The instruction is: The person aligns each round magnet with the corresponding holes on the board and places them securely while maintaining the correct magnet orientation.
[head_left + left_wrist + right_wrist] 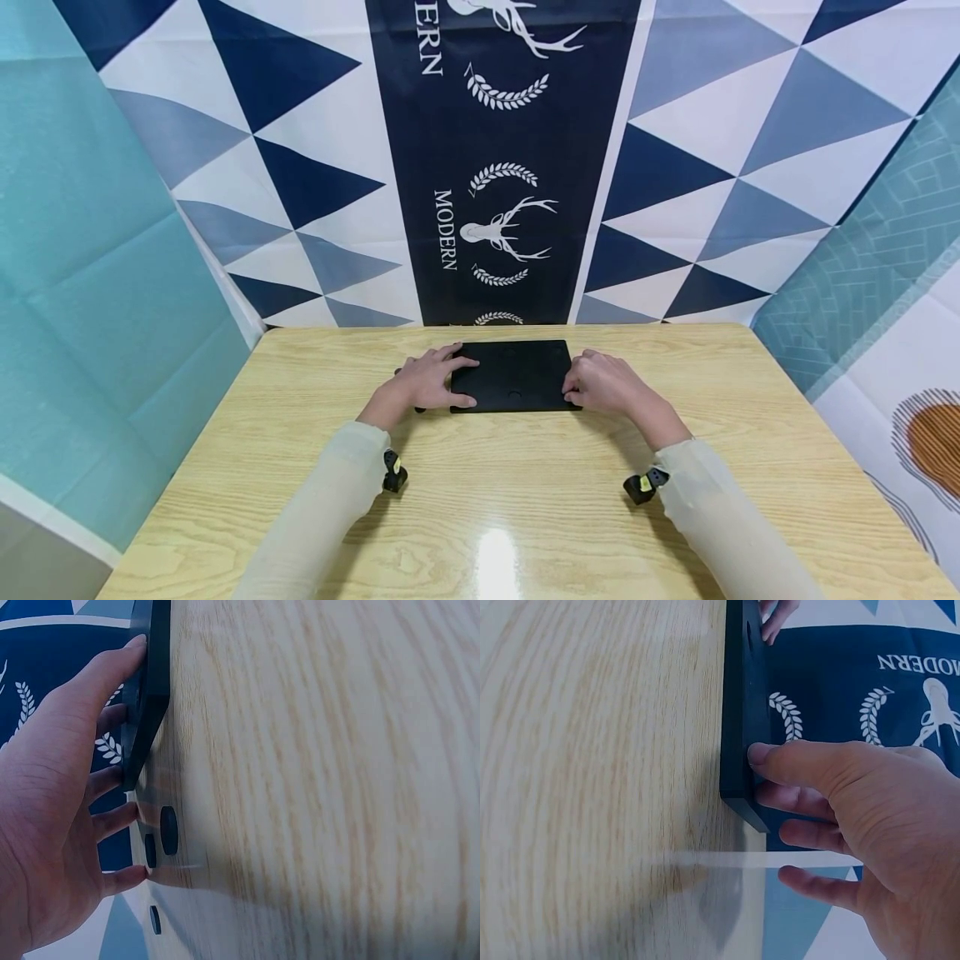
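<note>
A flat black rectangular box (517,375) lies near the back edge of the table, with a small round mark near its front edge. My left hand (431,379) spreads over its left end, thumb and index finger straight on top. The other fingers reach down beside it, close to small black discs (169,830) on the table. At the opposite end, my right hand (603,382) has its fingers curled. Its thumb (761,754) presses on the top edge near the front corner, and the index finger (795,799) bends in against the right end, pinching the box there.
The light wood table (495,483) stretches from my forearms to a patterned cloth backdrop (495,167), just behind the box. Teal cloth (112,233) hangs at the left side. Black wrist cameras (393,472) sit on both sleeves.
</note>
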Demonstrator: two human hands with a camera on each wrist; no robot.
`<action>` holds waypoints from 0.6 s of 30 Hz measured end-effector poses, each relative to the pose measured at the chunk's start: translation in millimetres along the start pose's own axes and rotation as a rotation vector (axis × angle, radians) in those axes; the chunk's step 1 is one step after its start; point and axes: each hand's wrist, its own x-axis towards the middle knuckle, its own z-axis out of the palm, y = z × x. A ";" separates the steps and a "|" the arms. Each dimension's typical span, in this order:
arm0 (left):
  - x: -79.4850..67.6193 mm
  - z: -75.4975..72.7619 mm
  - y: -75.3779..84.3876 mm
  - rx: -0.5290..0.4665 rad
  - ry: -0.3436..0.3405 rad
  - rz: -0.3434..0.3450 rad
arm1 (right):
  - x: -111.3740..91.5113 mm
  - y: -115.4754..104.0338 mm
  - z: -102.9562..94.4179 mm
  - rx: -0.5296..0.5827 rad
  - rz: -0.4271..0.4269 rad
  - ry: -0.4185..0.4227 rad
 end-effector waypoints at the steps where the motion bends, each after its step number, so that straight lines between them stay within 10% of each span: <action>1: 0.0 -0.2 0.0 0.001 0.000 -0.001 | 0.0 0.2 0.0 -0.001 -0.001 -0.001; 18: 0.3 0.8 0.9 0.014 0.004 -0.006 | 1.8 -2.5 -7.2 0.016 0.024 -0.035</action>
